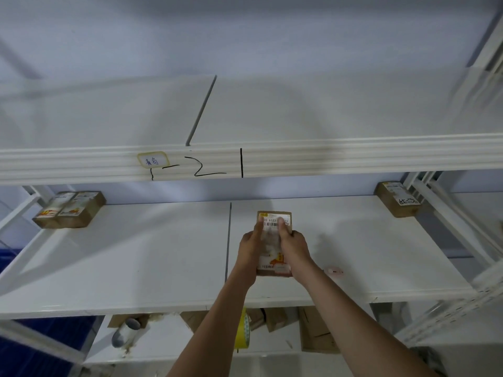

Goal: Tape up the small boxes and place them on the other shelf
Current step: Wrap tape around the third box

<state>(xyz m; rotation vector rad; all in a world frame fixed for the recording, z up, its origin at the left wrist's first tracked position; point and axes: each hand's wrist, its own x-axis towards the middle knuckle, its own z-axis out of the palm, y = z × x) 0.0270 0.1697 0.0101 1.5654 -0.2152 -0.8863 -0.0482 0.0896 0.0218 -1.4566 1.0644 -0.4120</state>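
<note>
A small cardboard box (273,250) with a white barcode label lies on the middle white shelf (136,257). My left hand (251,244) grips its left side and my right hand (292,244) grips its right side, thumbs lying on top. A roll of yellow tape (243,331) stands on edge on the lower shelf, partly hidden by my left forearm. Two small boxes (71,209) sit at the shelf's far left and one more box (398,198) at its far right.
The upper shelf's front rail (326,156) carries a handwritten label and marker strokes. Several brown boxes (315,329) and a clear tape roll (125,333) lie on the lower shelf. Shelf uprights (446,210) stand at the right. A small pink object (334,271) lies beside my right wrist.
</note>
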